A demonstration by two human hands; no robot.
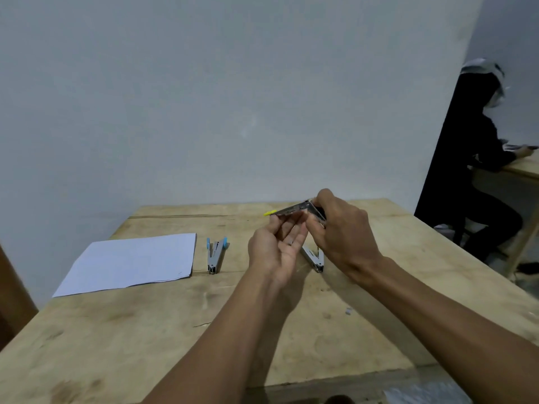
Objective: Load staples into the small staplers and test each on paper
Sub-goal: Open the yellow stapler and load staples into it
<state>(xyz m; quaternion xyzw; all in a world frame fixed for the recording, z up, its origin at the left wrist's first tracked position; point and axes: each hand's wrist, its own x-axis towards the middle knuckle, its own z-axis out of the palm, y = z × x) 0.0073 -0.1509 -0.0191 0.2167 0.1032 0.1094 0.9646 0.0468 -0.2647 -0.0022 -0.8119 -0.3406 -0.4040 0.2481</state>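
— Where is the yellow-tipped stapler (294, 210)?
— In the air over the table's (145, 330) far edge, hinged open, its long axis running left to right and the yellow tip pointing left.
— And the grip?
— The left hand (277, 252) pinches its tip end from below. The right hand (341, 228) curls round the hinge end.
— How many staplers?
— Three. A blue stapler (214, 255) lies open just beside the one paper stack (131, 262) by the left edge. A grey stapler (315, 258) lies open under the hands.

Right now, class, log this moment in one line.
left hand, right hand: grip yellow stapler | blue stapler: open beside paper | grey stapler: open on table
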